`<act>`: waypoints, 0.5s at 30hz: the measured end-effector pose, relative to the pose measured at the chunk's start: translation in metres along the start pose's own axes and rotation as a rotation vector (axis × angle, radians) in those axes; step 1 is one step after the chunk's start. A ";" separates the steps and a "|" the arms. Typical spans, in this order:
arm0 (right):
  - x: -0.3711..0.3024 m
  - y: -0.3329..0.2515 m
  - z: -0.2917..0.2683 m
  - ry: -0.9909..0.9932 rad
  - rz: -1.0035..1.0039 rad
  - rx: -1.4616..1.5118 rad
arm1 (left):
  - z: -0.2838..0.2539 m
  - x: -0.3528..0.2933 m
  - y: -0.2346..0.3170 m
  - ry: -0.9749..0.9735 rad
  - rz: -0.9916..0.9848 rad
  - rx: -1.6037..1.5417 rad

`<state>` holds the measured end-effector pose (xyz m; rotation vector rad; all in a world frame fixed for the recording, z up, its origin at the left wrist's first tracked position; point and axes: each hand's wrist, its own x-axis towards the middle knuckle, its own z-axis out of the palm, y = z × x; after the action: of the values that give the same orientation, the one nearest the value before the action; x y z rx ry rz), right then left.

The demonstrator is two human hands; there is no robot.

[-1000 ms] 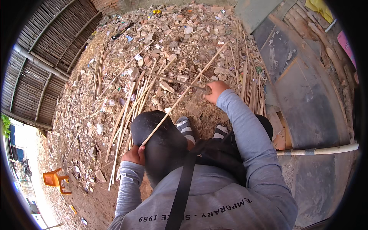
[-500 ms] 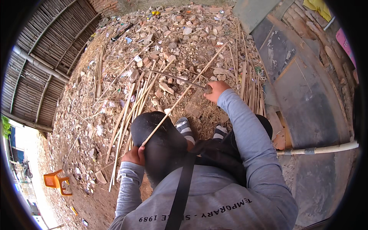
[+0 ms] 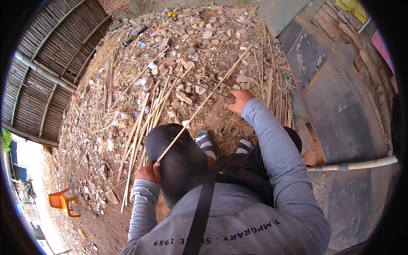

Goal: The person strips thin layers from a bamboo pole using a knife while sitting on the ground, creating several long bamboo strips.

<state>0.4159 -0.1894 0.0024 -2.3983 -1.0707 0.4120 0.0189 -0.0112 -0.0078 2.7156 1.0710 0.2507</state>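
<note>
My left hand (image 3: 148, 172) is closed around the near end of a long, thin bamboo strip (image 3: 197, 111), beside my left knee. The strip slants away over the knee toward the far right, its far end above the rubble. In my closed right hand (image 3: 240, 102) is the dark handle of a long-bladed knife (image 3: 199, 86). Its narrow blade points left and crosses the strip partway along; whether the edge presses on it I cannot tell. The fingers of my right hand are partly hidden behind the handle.
Several cut bamboo strips (image 3: 142, 127) lie in a loose pile left of my knee, and more (image 3: 280, 100) lie at the right. Broken bricks and stones cover the ground. Dark boards (image 3: 340, 106) lie at the right; an orange plastic chair (image 3: 63, 202) stands at the lower left.
The knife blade has tilted slightly, its tip a little farther up and right. The strip's far end has risen a touch. Both hands stay nearly in place.
</note>
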 end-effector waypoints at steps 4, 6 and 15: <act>0.000 0.001 -0.001 -0.010 -0.011 -0.020 | -0.002 0.000 0.001 -0.006 0.000 0.010; 0.000 -0.001 -0.002 -0.025 0.001 -0.002 | -0.002 0.000 0.001 -0.011 -0.009 0.015; 0.001 0.001 -0.002 -0.056 -0.001 -0.018 | -0.002 0.000 0.001 0.002 0.000 0.003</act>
<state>0.4179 -0.1900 0.0039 -2.4152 -1.1042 0.4736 0.0193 -0.0114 -0.0055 2.7182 1.0730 0.2521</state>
